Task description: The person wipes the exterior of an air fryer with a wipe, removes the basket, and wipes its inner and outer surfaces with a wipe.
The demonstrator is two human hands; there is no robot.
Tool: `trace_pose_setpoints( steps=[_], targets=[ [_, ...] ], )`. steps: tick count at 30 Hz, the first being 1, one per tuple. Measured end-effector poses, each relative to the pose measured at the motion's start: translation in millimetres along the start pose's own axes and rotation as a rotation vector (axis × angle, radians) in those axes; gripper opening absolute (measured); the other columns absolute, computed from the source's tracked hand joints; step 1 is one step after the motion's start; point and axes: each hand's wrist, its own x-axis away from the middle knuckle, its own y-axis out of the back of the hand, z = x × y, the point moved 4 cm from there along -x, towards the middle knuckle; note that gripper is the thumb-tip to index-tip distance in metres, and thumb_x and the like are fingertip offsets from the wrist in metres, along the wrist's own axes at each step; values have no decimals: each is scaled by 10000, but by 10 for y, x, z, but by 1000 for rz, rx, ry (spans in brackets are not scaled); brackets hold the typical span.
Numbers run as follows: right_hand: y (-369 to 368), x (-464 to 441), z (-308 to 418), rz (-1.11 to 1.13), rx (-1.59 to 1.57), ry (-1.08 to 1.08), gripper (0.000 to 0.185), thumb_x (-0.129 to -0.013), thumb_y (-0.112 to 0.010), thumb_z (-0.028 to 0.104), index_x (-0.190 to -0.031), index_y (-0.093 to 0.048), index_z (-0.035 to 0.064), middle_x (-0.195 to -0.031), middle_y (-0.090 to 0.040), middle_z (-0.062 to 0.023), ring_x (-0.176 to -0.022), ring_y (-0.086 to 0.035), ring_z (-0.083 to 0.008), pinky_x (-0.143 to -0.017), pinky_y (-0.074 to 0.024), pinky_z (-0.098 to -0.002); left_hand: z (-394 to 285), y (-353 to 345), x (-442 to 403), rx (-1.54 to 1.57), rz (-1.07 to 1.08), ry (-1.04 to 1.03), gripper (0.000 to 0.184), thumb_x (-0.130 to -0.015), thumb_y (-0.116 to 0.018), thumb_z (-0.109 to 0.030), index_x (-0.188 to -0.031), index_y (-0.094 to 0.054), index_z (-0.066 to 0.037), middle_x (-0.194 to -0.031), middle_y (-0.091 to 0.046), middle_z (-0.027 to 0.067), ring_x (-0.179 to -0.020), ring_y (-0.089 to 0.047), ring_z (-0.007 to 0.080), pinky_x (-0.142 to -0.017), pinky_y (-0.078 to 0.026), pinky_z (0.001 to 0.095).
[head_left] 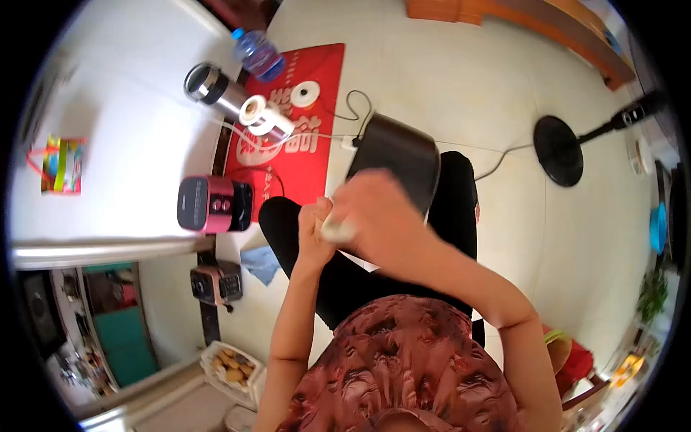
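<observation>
My left hand [313, 232] is closed, its fingers wrapped round a pale cream-coloured piece [338, 231] whose kind does not show clearly. Pressed close against it is my right hand [381, 210], curled and blurred by motion. Whatever the right fingers hold is hidden from this angle. Both hands meet above my lap, over the near edge of a dark brown bin [397, 155] that stands between my knees.
On the left, a red mat [317, 173] lies near a pink appliance [209, 204], a steel tumbler [216, 88] and a water bottle [259, 55]. A basket of potatoes [232, 366] sits lower left. A round black stand base [558, 151] is at right, with cords across the floor.
</observation>
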Motion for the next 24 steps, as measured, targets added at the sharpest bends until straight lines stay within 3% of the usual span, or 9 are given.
trace_pose_setpoints(
  steps=[3,5,6,7,10,13,16,21,24],
  targets=[
    [-275,-175,181,292,-18,32,301,-697,-723,108,-947,-558,78,-1065,-552,-112,-1041,-507,-320,-920,-390,-432,281,249,229,361,83,139,504,-1028,-427,-420,-803,-590,1,-667,-521,75,-658,-505,168,-640,-407,316],
    [-374,-411,151,462,-133,-52,300,-691,-734,88,-917,-538,84,-1070,-538,-113,-1084,-476,-314,-944,-365,-425,309,468,405,280,89,83,520,-1013,-452,-439,-872,-617,33,-667,-530,94,-652,-519,210,-659,-414,340],
    [-447,-506,123,518,-188,-78,289,-707,-722,80,-926,-533,85,-1067,-530,-110,-1092,-468,-311,-947,-367,-413,212,582,489,117,-108,-14,570,-1002,-454,-473,-909,-626,62,-629,-493,72,-628,-482,197,-647,-406,341],
    [-547,-594,84,577,-240,-100,279,-724,-710,71,-935,-527,86,-1064,-521,-107,-1099,-461,-308,-950,-369,-400,268,643,556,238,-45,137,602,-990,-461,-510,-803,-581,49,-597,-425,44,-584,-416,184,-628,-398,357],
    [-960,-691,-132,665,-391,-205,281,-809,-694,157,-1036,-568,48,-1067,-513,-127,-1090,-473,-315,-962,-363,-395,253,873,640,347,-161,103,640,-986,-433,-558,-672,-424,0,-556,-323,29,-513,-334,151,-512,-334,329],
    [-1377,-783,-361,661,-312,-549,263,-868,-647,146,-1088,-570,23,-1073,-526,-142,-1026,-527,-289,-902,-416,-355,371,1093,782,390,-210,168,650,-989,-419,-563,-669,-417,3,-561,-257,54,-505,-304,154,-479,-297,325],
    [-1759,-896,-458,748,-142,-611,239,-875,-641,154,-1057,-579,12,-1066,-541,-157,-973,-557,-300,-851,-450,-353,485,1208,876,381,-322,179,624,-1002,-420,-527,-674,-419,4,-561,-263,60,-502,-298,168,-488,-306,338],
    [-2083,-869,179,528,-118,-90,296,-834,-672,122,-1078,-558,-1,-1147,-534,-186,-1047,-522,-378,-898,-430,-444,801,1283,697,271,-542,216,566,-1023,-453,-424,-686,-454,30,-566,-323,59,-537,-358,180,-563,-407,338],
    [-2199,-623,316,592,-196,61,332,-765,-638,11,-1094,-597,4,-1143,-535,-170,-1057,-511,-369,-927,-414,-438,1248,1177,684,260,-691,485,573,-1033,-415,-433,-678,-483,11,-571,-375,27,-568,-385,138,-574,-403,315]
  ],
)
